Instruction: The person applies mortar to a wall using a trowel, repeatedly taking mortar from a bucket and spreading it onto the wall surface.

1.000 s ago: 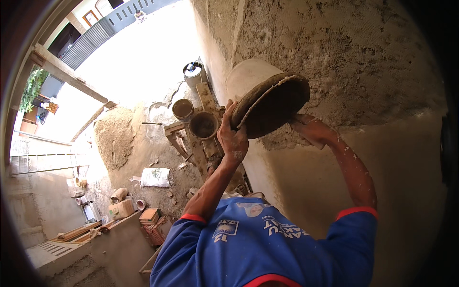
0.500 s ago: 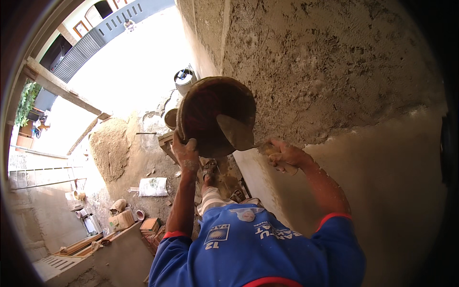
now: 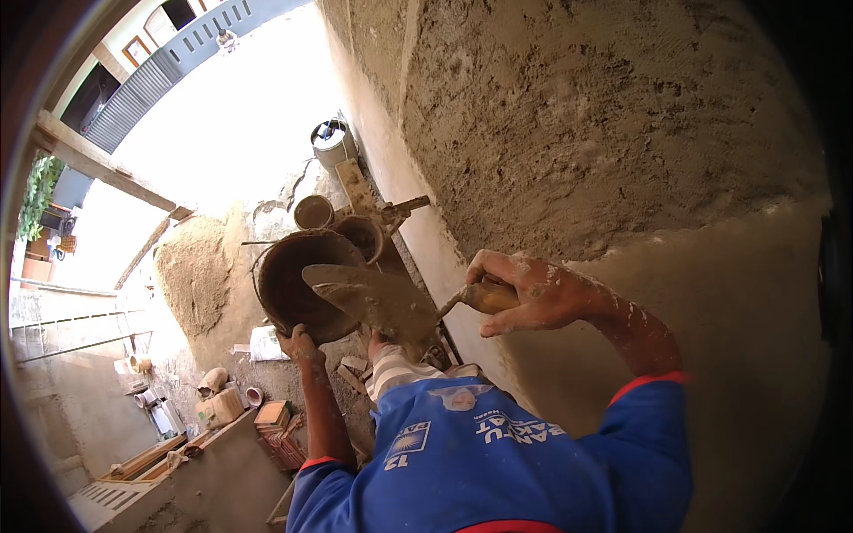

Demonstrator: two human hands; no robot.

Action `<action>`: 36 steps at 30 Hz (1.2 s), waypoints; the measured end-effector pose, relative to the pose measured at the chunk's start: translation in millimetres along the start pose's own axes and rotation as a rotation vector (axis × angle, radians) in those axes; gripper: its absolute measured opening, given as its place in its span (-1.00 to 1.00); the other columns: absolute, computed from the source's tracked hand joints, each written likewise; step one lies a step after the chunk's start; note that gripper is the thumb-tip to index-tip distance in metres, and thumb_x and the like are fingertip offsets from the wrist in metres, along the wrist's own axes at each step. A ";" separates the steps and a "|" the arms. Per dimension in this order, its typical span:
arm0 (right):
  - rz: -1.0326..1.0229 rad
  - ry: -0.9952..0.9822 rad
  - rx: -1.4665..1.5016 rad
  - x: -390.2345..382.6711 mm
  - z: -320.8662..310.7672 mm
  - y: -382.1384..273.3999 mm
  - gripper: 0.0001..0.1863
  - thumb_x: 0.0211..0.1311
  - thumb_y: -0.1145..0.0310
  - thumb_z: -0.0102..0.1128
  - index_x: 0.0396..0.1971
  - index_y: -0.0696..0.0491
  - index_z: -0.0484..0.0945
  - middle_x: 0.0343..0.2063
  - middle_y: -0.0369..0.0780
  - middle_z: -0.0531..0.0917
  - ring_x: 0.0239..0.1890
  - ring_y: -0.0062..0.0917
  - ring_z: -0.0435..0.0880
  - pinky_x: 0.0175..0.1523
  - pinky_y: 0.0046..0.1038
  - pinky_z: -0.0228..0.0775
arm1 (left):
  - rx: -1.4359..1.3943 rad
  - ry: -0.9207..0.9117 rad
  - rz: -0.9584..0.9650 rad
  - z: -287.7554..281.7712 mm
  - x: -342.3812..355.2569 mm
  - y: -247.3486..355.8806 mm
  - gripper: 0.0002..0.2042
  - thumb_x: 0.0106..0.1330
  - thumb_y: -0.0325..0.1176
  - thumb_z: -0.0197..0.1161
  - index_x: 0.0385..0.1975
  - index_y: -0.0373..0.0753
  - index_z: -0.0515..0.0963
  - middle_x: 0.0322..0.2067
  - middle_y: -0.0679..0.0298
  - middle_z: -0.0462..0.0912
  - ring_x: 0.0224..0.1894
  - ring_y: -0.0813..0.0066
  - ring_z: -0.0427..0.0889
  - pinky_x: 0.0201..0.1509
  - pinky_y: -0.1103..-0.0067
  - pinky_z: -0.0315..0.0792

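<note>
My left hand (image 3: 300,345) grips the lower rim of a dark, mortar-stained bucket (image 3: 286,282), tilted so that its mouth shows. My right hand (image 3: 544,291) is closed around the wooden handle of a trowel (image 3: 378,300). Grey mortar coats its broad blade, which lies across the bucket's right side in this view and hides part of its mouth. To the right rises a wall (image 3: 604,124) with rough, wet-looking plaster on its upper part and a smoother surface below.
Behind the bucket stand two round pots (image 3: 314,211) and a plank (image 3: 357,188), with a pail (image 3: 332,142) farther off. A sand heap (image 3: 194,271) spreads at left. Stacked tiles (image 3: 279,433) and a low wall (image 3: 218,462) are at lower left. My feet are partly hidden below the trowel.
The bucket has moved left and down, away from the wall, uncovering the pots and plank. The trowel has shifted left and its blade now shows a mortar-covered face. My right hand turned over the handle.
</note>
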State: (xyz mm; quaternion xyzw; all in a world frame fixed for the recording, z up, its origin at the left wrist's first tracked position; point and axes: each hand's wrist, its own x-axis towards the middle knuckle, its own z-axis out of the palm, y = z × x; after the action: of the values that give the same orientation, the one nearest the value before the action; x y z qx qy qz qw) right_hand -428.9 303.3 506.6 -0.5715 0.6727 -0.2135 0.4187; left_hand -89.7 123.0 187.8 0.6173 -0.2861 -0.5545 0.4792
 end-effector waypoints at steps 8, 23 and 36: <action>0.693 0.791 -0.049 -47.1 -78.1 114.3 -0.33 0.38 0.13 0.08 0.37 0.14 0.19 -0.37 -0.27 0.57 -0.49 -0.64 0.54 -0.43 -0.51 0.49 | 0.062 0.125 -0.122 -32.8 -1.1 -28.7 -0.46 0.03 -0.69 0.11 0.11 -0.29 0.35 -0.07 0.13 0.55 -0.13 0.26 0.58 -0.04 0.38 0.55; 0.836 0.263 0.242 -126.4 163.5 230.3 -0.63 0.27 0.39 0.16 0.02 0.24 0.44 -0.55 -0.24 0.56 -0.66 -0.58 0.55 -0.62 -0.48 0.45 | -0.126 0.561 -0.856 -164.7 -7.7 -205.1 -0.64 0.14 -0.37 0.24 -0.03 -0.26 0.49 0.07 0.11 0.54 0.00 0.13 0.58 0.06 0.19 0.54; 0.868 0.054 0.023 -91.2 200.9 263.6 -0.73 0.18 0.39 0.23 -0.17 0.21 0.52 -0.63 -0.21 0.56 -0.67 -0.52 0.57 -0.61 -0.42 0.46 | -0.495 0.938 -0.900 -301.1 -4.0 -282.8 -0.89 0.05 -0.46 0.06 -0.41 -0.23 0.44 -0.23 0.11 0.49 -0.25 0.15 0.52 0.01 -0.15 0.51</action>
State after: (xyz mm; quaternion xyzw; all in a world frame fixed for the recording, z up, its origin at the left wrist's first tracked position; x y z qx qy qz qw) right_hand -422.5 495.6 221.8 -0.2251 0.8590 -0.0399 0.4581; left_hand 147.7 315.7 -89.9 0.7229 0.3698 -0.4229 0.4023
